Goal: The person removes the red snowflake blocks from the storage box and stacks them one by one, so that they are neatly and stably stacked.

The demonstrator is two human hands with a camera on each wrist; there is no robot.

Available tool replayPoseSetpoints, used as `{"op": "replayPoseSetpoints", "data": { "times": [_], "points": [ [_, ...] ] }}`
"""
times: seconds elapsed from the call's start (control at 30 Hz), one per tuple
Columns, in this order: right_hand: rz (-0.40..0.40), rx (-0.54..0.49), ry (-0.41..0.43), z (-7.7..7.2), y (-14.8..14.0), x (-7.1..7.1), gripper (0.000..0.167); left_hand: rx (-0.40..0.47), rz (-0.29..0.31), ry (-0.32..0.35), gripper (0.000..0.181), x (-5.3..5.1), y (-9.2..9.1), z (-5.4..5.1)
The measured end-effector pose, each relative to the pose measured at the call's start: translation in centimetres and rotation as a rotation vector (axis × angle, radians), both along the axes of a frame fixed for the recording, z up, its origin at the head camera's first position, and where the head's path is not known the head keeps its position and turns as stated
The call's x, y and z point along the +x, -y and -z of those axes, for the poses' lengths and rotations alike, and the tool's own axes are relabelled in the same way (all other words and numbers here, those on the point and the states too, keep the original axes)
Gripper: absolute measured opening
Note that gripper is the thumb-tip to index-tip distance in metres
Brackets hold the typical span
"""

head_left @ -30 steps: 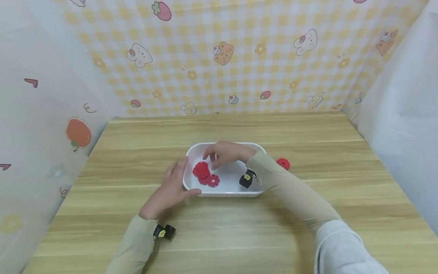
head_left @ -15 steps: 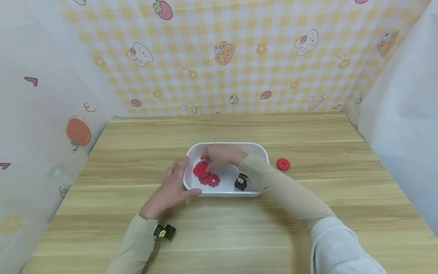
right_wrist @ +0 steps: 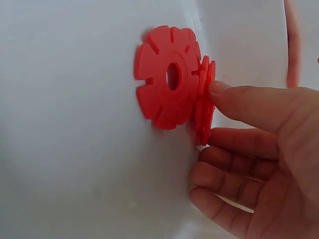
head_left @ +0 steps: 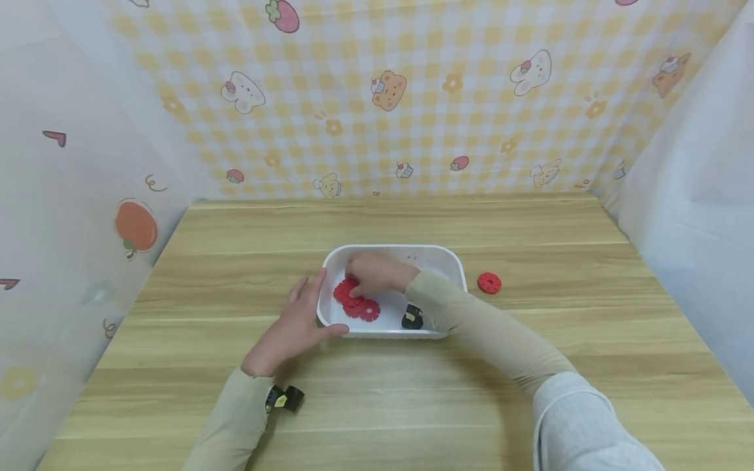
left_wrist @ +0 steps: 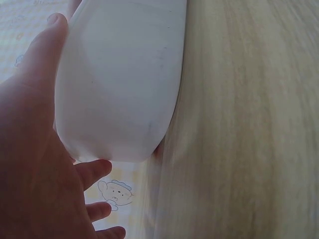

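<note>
Head view: my L grip (head_left: 291,330) rests unclenched vs. left end of white tray (head_left: 389,320); R grip (head_left: 377,271) is inside, at red discs (head_left: 369,311) in tray's left part. Lone disc (head_left: 489,282) on desk (head_left: 377,392), right of tray. Yellow tag (head_left: 281,401), left of tray, too small to read. L wrist view: thumb along tray rim. R wrist view: R grip pinching approx. two discs in tray.

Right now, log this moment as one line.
left hand: spread against white rectangular plastic tray | right hand: thumb touching overlapping red notched plastic discs inside, grip unclear | outside: at least one red disc on wood-grain table
</note>
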State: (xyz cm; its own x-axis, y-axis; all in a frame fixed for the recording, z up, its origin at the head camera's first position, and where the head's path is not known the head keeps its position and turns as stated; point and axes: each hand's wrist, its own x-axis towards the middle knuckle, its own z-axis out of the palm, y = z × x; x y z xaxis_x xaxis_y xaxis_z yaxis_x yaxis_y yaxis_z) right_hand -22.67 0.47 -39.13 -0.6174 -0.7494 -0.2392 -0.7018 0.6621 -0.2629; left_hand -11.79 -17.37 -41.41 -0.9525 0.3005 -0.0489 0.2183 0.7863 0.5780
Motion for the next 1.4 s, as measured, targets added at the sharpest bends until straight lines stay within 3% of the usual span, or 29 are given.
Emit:
{"op": "replayPoseSetpoints", "data": {
  "times": [0.23,0.63,0.9,1.1,1.4],
  "points": [
    [0.051,-0.039,0.077,0.1,0.0,0.2,0.026,0.006,0.002,0.006,0.113,0.1,-0.1,-0.1],
    [0.085,-0.076,0.137,-0.9,-0.8,0.4,0.022,0.004,0.001,-0.001,0.112,0.1,-0.1,-0.2],
    [0.127,-0.116,0.211,-1.5,-1.9,-0.1,0.033,-0.019,-0.007,0.010,0.112,0.1,-0.3,-0.3],
    [0.161,-0.147,0.221,-2.3,-2.9,-0.2,0.037,-0.027,-0.015,0.027,0.113,0.1,-0.2,-0.2],
    [0.148,-0.202,0.195,-3.2,-4.5,0.0,0.036,-0.013,-0.021,0.029,0.113,0.0,-0.4,-0.2]
  ]
}}
